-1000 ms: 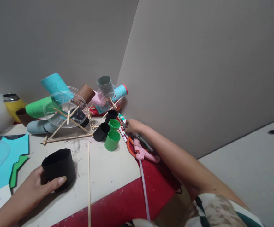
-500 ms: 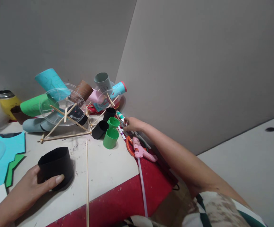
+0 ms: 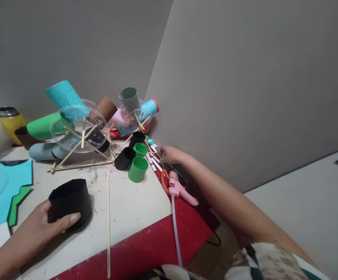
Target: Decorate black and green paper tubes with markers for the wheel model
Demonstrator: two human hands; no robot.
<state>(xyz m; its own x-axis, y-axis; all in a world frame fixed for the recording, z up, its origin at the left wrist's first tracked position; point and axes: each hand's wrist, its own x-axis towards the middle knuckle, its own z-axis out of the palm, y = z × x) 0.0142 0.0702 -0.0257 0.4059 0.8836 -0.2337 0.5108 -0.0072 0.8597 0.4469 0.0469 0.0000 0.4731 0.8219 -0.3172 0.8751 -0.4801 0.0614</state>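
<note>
My left hand (image 3: 44, 225) grips a wide black paper ring (image 3: 71, 202) that stands on the white table top (image 3: 128, 202). My right hand (image 3: 170, 154) reaches far forward to the back corner, fingers closed around something thin among the marker pens (image 3: 153, 159); what it pinches is too small to tell. Just left of that hand stand two green paper cups (image 3: 138, 169) and two black ones (image 3: 124, 158). A pink glue gun (image 3: 179, 188) lies below my right wrist.
A wheel model of wooden sticks, clear plastic discs (image 3: 80, 130) and coloured paper tubes stands at the back. A loose wooden stick (image 3: 108, 221) lies on the table. A yellow jar (image 3: 9, 122) and cyan and green paper cutouts (image 3: 2, 186) are at left. Orange scissors (image 3: 165, 181) lie under the glue gun.
My right hand has shifted slightly right along the pens at the back corner. My left hand keeps its hold on the black ring, which stays put.
</note>
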